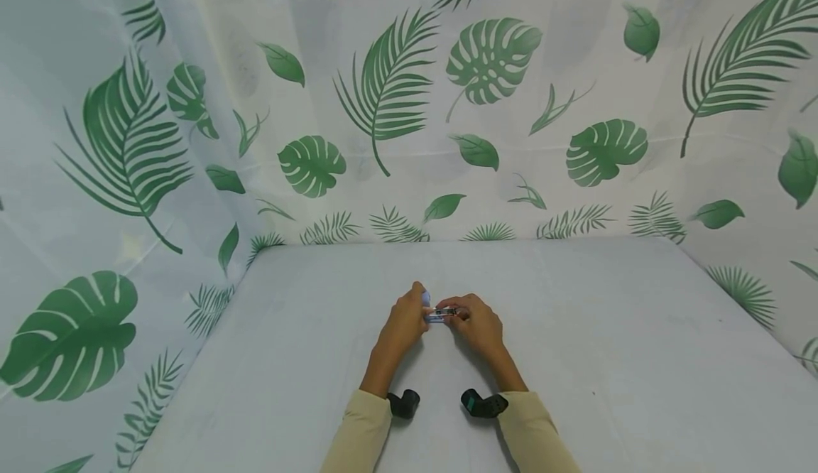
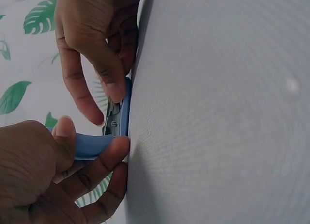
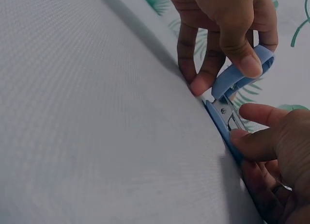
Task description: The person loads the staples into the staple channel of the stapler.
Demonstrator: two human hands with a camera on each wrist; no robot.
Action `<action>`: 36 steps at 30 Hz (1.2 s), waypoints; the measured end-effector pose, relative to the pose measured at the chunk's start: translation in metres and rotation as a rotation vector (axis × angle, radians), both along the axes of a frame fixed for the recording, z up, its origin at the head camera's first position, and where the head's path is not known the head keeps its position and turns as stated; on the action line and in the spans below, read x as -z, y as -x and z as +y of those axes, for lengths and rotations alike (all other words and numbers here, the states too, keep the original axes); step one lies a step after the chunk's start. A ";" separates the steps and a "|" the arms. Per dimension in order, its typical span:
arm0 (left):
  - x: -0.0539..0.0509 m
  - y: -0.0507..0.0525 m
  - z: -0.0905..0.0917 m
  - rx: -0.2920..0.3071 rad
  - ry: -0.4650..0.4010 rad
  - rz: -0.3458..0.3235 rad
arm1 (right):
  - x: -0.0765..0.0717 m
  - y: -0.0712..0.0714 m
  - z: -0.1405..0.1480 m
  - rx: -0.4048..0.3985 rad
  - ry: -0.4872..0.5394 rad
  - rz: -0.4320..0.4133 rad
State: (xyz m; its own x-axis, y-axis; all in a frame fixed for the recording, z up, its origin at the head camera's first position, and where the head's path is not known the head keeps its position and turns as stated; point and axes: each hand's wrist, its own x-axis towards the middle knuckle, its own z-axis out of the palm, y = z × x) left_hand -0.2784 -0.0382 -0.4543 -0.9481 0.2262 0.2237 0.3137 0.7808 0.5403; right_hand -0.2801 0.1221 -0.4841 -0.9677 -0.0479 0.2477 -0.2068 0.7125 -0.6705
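A small blue stapler with its top swung open lies on the table between the two hands. My left hand pinches its raised blue cover between thumb and fingers, a fingertip also touching near the hinge. On the other side, my right hand holds the blue base, its thumb on the metal staple channel and its index finger bent above it. Fingers partly cover the far end of the base, and whether staples lie in the channel cannot be made out.
A pale cloth covers the table. Behind it and at the sides hang white curtains with green leaf prints. A black wrist camera is on the left forearm, and another black camera is on the right.
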 end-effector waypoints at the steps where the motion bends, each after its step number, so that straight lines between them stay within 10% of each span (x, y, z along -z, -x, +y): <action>1: 0.000 0.000 0.000 0.000 0.003 0.000 | 0.000 0.000 0.000 0.000 0.003 0.001; 36: 0.002 0.003 0.002 0.022 0.034 0.019 | 0.006 -0.001 -0.001 0.076 0.057 0.002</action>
